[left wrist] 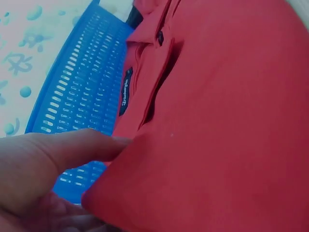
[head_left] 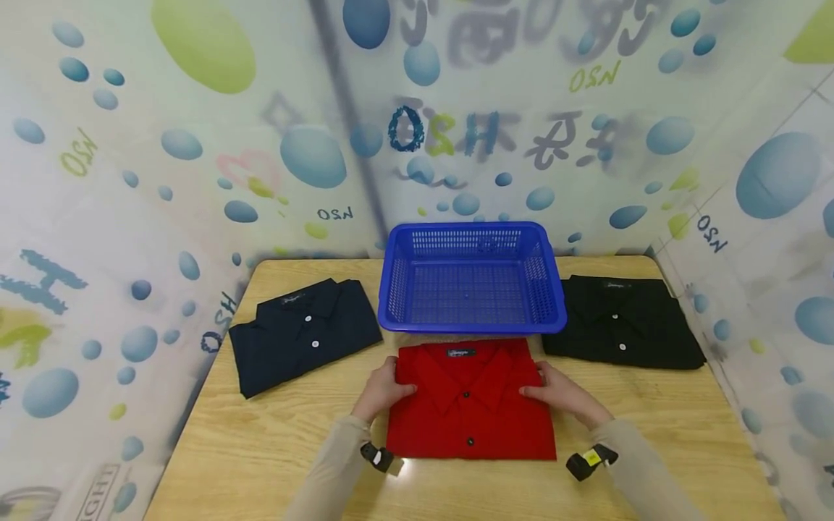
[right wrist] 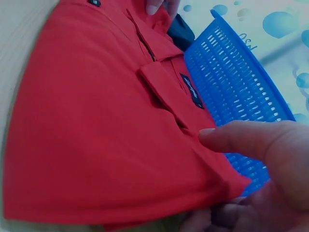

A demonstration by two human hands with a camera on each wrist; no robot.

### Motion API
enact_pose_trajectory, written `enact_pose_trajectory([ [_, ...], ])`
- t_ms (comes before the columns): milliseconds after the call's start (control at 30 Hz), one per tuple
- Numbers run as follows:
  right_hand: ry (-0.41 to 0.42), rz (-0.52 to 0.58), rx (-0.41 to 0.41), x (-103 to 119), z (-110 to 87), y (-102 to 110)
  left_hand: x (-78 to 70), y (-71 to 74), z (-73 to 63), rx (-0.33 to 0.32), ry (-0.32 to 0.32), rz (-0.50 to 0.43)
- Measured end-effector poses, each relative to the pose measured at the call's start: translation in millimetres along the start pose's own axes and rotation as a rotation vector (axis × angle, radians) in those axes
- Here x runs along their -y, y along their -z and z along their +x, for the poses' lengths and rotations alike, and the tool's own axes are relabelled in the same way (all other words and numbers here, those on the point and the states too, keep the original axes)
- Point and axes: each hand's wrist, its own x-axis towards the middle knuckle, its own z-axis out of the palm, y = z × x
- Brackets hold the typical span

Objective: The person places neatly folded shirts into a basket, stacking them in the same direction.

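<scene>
A folded red shirt with dark buttons lies at the middle of the table, collar toward the basket. My left hand grips its left side, thumb on top and fingers beneath the edge in the left wrist view. On the opposite side my right hand holds the shirt the same way, its thumb on the cloth near the collar and the other fingers under the edge. Just beyond the collar stands a blue plastic basket, with nothing inside it.
To the left lies a folded navy shirt with white buttons. A folded black shirt lies at the right, partly behind the basket's corner. The wooden table meets patterned curtain walls at the back and sides.
</scene>
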Motion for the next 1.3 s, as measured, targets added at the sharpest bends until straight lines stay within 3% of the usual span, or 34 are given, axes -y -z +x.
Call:
enact_pose_trajectory([
  [200, 0.000, 0.071, 0.020, -2.5, -2.0, -0.7, -0.1, -2.4, -1.1, 0.015, 0.008, -0.054],
  [500, 0.000, 0.100, 0.010, -5.4, -5.1, -3.0, 4.9, -6.4, -6.4, 0.113, -0.048, -0.453],
  [600, -0.005, 0.092, 0.012, -5.9, -4.9, -3.9, -4.9, -0.3, -12.5, 0.136, -0.076, -0.527],
  [767, 0.004, 0.080, 0.016, -5.7, -4.7, -4.3, -3.2, 2.9, -12.1, 0.172, -0.113, -0.538],
  [933, 0.073, 0.066, -0.015, -6.3, -6.3, -4.4, 5.3, 1.7, -8.3, 0.205, -0.076, -0.544],
  [1100, 0.133, 0.065, -0.024, -4.2, -9.8, -2.9, 3.2, 2.9, -9.2, 0.193, -0.049, -0.530],
  [1300, 0.193, 0.083, 0.003, -0.1, -18.2, 2.4, -1.8, 6.1, -15.9, 0.186, -0.051, -0.591],
])
